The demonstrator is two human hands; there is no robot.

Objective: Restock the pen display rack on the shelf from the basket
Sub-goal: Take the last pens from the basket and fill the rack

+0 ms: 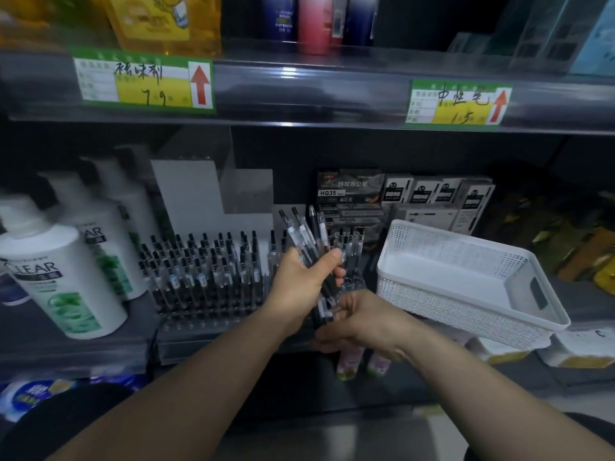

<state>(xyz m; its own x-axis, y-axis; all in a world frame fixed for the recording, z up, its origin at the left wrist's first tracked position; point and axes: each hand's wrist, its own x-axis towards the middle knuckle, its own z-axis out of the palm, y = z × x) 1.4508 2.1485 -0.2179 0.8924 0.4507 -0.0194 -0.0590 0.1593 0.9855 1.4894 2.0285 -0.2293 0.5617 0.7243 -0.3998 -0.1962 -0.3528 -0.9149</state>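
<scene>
- Gripped in the left hand (301, 277): a fanned bundle of pens (307, 234), slim clear plastic barrels with black tops, held just before the pen display rack (213, 316).
- Closed round the bundle's lower ends: the fingers of the right hand (361, 322).
- Rack of clear acrylic, stepped, packed with upright rows.
- Just right of it, tilted: white perforated plastic basket (466, 304), rectangular, smooth-floored.
- Left: glossy white shampoo bottles (63, 287); behind basket, printed cardboard boxes (432, 194).
- Rack's right end hidden behind both hands.
</scene>
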